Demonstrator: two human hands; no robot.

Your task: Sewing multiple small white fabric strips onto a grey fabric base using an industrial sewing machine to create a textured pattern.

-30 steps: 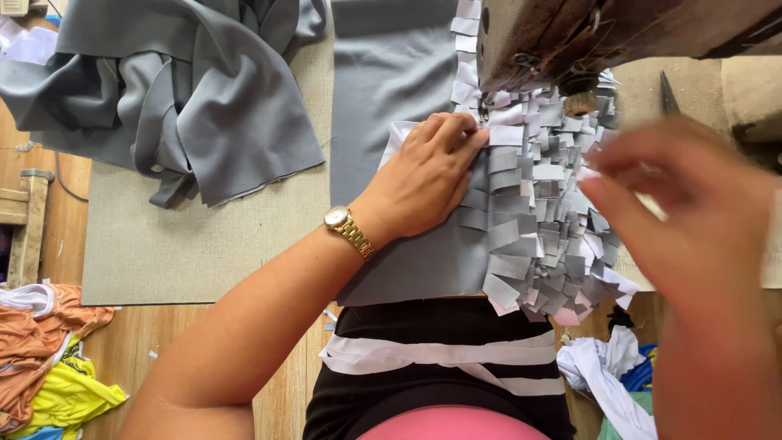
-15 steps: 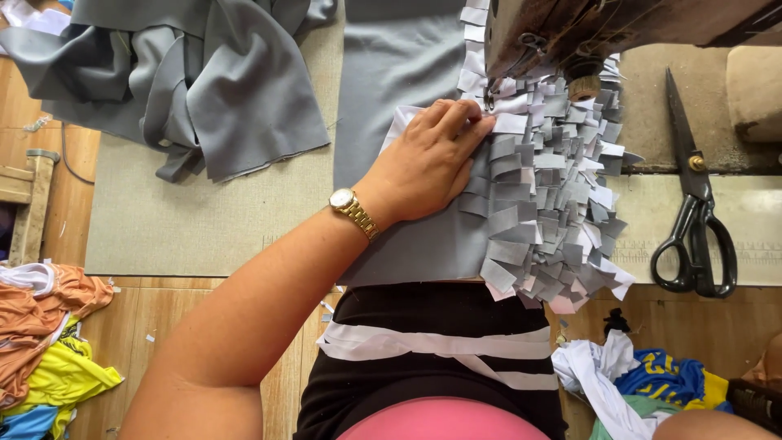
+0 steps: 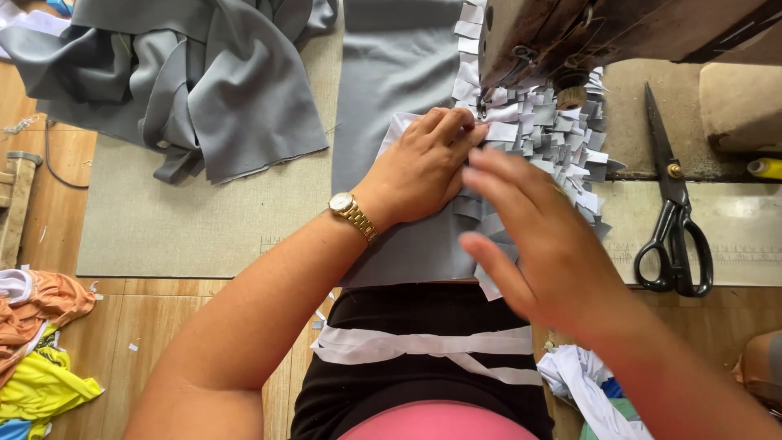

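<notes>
Our left hand [image 3: 423,167], gold wristwatch [image 3: 353,215] at the wrist, lies palm down on the grey fabric panel [image 3: 399,81], fingers pressed together and curled, tips holding the white tags [image 3: 529,122] just short of the sewing machine head [image 3: 586,33]. Our right hand [image 3: 542,244] hovers blurred above the tag row, fingers loosely spread and gripping nothing; whether it touches the cloth we cannot tell. The panel runs from the machine to the table's near edge, over the black waistband. Black scissors [image 3: 672,220] lie well apart to the right on the table [image 3: 187,220]. Crumpled grey cloth [image 3: 204,81] sits far left, bare mat between it and the panel.
</notes>
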